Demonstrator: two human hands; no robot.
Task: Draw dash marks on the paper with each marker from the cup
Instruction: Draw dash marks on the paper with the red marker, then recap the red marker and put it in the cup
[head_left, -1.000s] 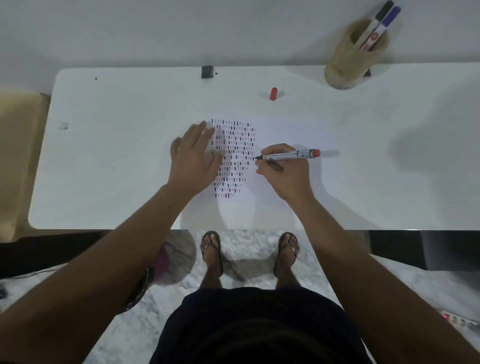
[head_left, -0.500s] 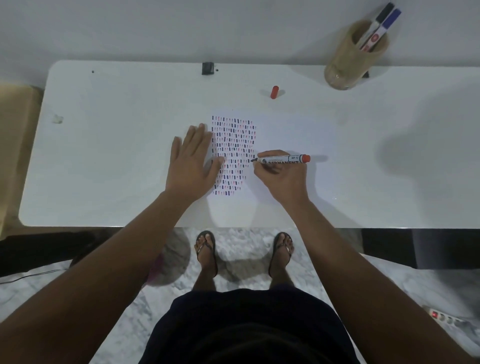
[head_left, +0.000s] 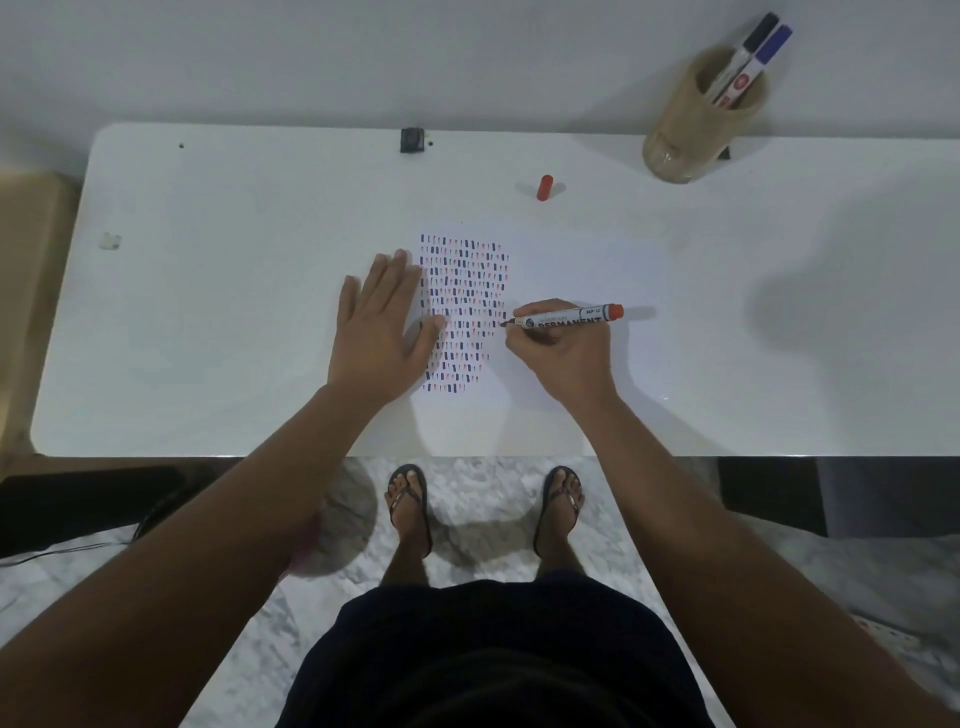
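Note:
A white paper (head_left: 561, 270) lies on the white table (head_left: 234, 312), its left part filled with rows of red, blue and black dashes (head_left: 465, 291). My left hand (head_left: 379, 327) presses flat on the paper's left edge, fingers together. My right hand (head_left: 563, 353) grips a red permanent marker (head_left: 566, 316) lying nearly level, its tip touching the paper at the right edge of the dash block. The marker's red cap (head_left: 544, 187) lies loose farther back. A tan cup (head_left: 701, 119) at the back right holds a black marker (head_left: 750, 49) and a blue marker (head_left: 769, 52).
A small black object (head_left: 411, 140) sits at the table's back edge, and a small white scrap (head_left: 110, 240) lies at the left. A tan piece of furniture (head_left: 26, 291) stands left of the table. My feet in sandals (head_left: 410, 504) show below the front edge.
The marker tip has stepped slightly down the right side of the dash block, with my right hand following. My left hand stays flat on the paper. The view shifted a little.

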